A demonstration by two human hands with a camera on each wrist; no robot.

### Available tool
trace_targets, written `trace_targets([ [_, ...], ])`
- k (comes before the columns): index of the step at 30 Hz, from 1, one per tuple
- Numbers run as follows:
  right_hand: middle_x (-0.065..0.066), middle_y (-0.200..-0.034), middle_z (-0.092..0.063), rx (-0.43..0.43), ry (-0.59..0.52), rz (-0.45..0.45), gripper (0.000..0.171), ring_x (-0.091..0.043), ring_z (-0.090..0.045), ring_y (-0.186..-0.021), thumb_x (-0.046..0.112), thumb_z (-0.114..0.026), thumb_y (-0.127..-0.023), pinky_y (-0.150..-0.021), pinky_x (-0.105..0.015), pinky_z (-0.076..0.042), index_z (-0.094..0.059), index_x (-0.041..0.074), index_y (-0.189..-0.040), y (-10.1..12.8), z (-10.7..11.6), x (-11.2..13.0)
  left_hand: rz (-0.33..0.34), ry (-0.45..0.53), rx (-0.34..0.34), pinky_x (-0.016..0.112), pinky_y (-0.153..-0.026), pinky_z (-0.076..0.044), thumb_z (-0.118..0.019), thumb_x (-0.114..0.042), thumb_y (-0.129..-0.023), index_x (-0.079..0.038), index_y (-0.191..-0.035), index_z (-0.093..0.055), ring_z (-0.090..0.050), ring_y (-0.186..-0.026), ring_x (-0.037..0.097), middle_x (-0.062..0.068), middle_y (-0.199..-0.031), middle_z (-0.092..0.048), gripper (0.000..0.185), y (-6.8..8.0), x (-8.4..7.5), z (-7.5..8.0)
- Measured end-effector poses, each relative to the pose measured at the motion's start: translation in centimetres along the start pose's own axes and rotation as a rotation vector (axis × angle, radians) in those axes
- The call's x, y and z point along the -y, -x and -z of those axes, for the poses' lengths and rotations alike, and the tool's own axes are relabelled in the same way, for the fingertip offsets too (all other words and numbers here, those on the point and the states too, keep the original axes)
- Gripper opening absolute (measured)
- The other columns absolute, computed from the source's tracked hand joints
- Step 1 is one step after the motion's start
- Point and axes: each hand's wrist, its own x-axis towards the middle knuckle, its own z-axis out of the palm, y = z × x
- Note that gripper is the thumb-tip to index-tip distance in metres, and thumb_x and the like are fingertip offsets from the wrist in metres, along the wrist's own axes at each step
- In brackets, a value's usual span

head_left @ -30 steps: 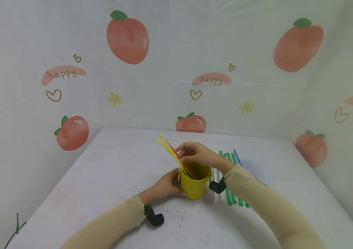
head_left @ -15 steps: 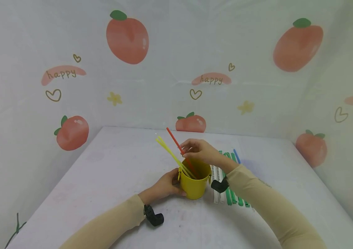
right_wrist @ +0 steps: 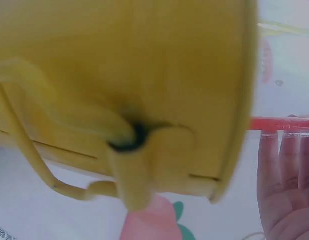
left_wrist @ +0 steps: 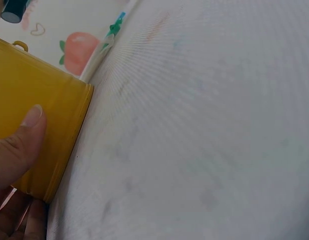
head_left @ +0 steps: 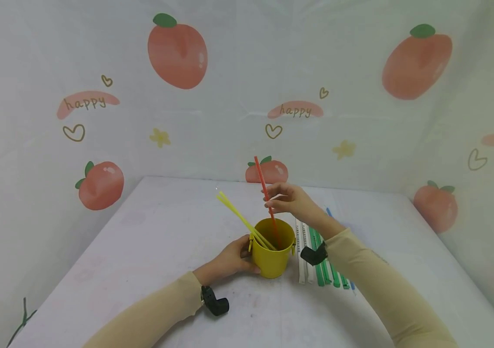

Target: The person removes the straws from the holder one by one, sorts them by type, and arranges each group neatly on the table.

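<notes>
A small yellow bucket stands upright on the white table. My left hand grips its left side, with the thumb across the front wall in the left wrist view. Above the rim, my right hand pinches a red straw between thumb and fingers; the straw is nearly upright, its lower end inside the bucket. Yellow straws lean left out of the bucket. In the right wrist view the bucket wall and handle fill much of the picture, and the red straw lies across the fingers.
To the right of the bucket lie several long, thin wrapped sticks, white ones and green ones, plus a blue one, partly hidden by my right arm. A white cloth with fruit prints hangs behind the table.
My right hand has moved up and to the right, raising the red straw and turning it from leaning left beside the yellow straws to nearly upright. The left hand and bucket have stayed put.
</notes>
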Motion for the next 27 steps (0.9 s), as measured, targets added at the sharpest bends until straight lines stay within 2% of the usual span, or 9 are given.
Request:
trace_targets([
  [6,-0.018,-0.11,-0.06,-0.054,-0.032,0.021,0.032,-0.015,-0.068,-0.094,0.005,-0.064,-0.092,-0.086,-0.037,-0.059,-0.053,-0.007,-0.12,0.3,0.8,0.7,-0.008,0.001,0.002,0.043,-0.112,-0.04,-0.084,-0.011,-0.074,-0.011,-0.142,-0.043,-0.047,-0.133,0.029,0.007,-0.142,-0.05,0.079,-0.1,0.2,0.0],
  [8,-0.014,-0.108,-0.06,-0.069,-0.04,0.042,0.032,-0.012,-0.068,-0.093,0.005,-0.064,-0.092,-0.085,-0.037,-0.059,-0.052,-0.007,-0.119,0.5,1.1,0.9,-0.009,0.002,0.004,0.043,-0.112,-0.04,-0.084,-0.011,-0.074,-0.011,-0.141,-0.043,-0.047,-0.134,0.029,0.007,-0.143,-0.05,0.079,-0.1,0.2,0.0],
  [10,-0.01,-0.107,-0.06,-0.086,-0.062,0.067,0.03,-0.013,-0.068,-0.092,0.004,-0.063,-0.092,-0.085,-0.036,-0.059,-0.053,-0.005,-0.118,0.6,1.4,1.0,-0.009,0.004,0.004,0.043,-0.112,-0.039,-0.084,-0.011,-0.074,-0.011,-0.141,-0.043,-0.047,-0.134,0.029,0.007,-0.143,-0.05,0.079,0.0,0.2,0.0],
  [13,-0.008,-0.106,-0.059,-0.117,-0.09,0.092,0.024,-0.014,-0.068,-0.093,0.004,-0.064,-0.092,-0.084,-0.035,-0.059,-0.057,0.004,-0.115,0.7,1.8,1.3,-0.006,0.003,0.002,0.043,-0.113,-0.039,-0.084,-0.011,-0.073,-0.012,-0.141,-0.043,-0.046,-0.134,0.028,0.007,-0.144,-0.049,0.079,0.0,0.2,0.0],
  [17,-0.011,-0.107,-0.058,-0.163,-0.131,0.107,0.022,-0.015,-0.067,-0.093,0.006,-0.064,-0.092,-0.083,-0.031,-0.059,-0.059,0.016,-0.111,0.9,2.5,1.6,-0.004,-0.003,-0.001,0.044,-0.113,-0.039,-0.084,-0.011,-0.073,-0.012,-0.142,-0.043,-0.046,-0.135,0.029,0.008,-0.144,-0.049,0.08,0.0,0.1,0.0],
  [21,-0.008,-0.108,-0.059,-0.2,-0.162,0.127,0.024,-0.015,-0.067,-0.092,0.005,-0.063,-0.092,-0.083,-0.031,-0.059,-0.059,0.017,-0.112,1.0,3.3,1.8,-0.002,-0.004,-0.001,0.044,-0.113,-0.038,-0.084,-0.011,-0.074,-0.012,-0.142,-0.043,-0.045,-0.135,0.028,0.007,-0.144,-0.049,0.079,0.1,0.0,0.0],
  [27,-0.003,-0.106,-0.059,-0.256,-0.284,0.16,0.025,-0.016,-0.064,-0.092,0.002,-0.06,-0.093,-0.084,-0.03,-0.059,-0.06,0.016,-0.114,1.4,4.8,2.3,-0.028,-0.01,0.0,0.043,-0.113,-0.038,-0.083,-0.008,-0.074,-0.01,-0.142,-0.042,-0.046,-0.134,0.029,0.009,-0.142,-0.05,0.08,0.1,0.0,0.0],
])
